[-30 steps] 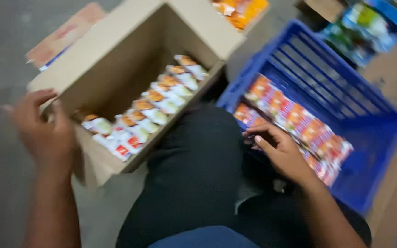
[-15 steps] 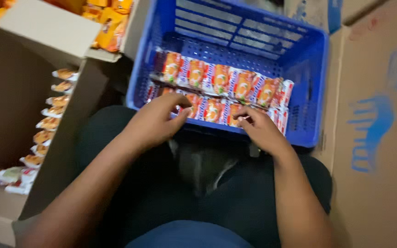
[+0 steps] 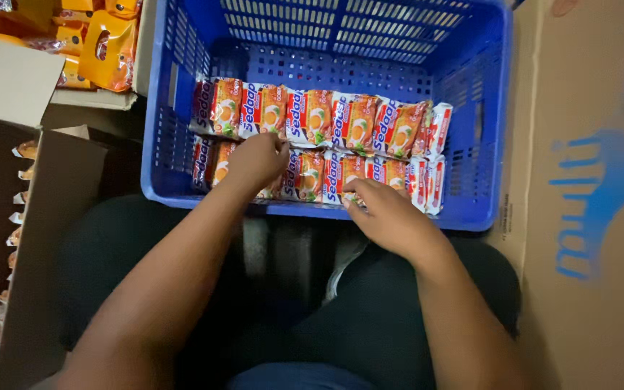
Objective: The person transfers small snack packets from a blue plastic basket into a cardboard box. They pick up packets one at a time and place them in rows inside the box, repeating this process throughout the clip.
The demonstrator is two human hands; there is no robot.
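At the far left stands an open brown cardboard box (image 3: 45, 238), with a few small snack packets showing along its inner left edge. Above it, at the top left corner of the view, lie glossy orange snack pouches (image 3: 106, 47). Half a second earlier the camera sat a little further left and showed more of this box; now the view has shifted right and closer.

In the middle is a blue slotted plastic crate (image 3: 485, 144). Two rows of orange, white and red noodle packets (image 3: 348, 123) stand on edge along its near wall, the front row just behind the crate's near rim.

The left hand (image 3: 254, 162) has moved left since the earlier frame and now rests on the left end of the front row, its fingers curled over the packet tops; whether it grips one cannot be told. The right hand (image 3: 388, 213) lies at the near rim, fingertips pressed against the front-row packets at mid-row, and its grip also cannot be made out.

At the right stands a tall brown cardboard carton with blue print (image 3: 594, 188), touching the crate's right wall.
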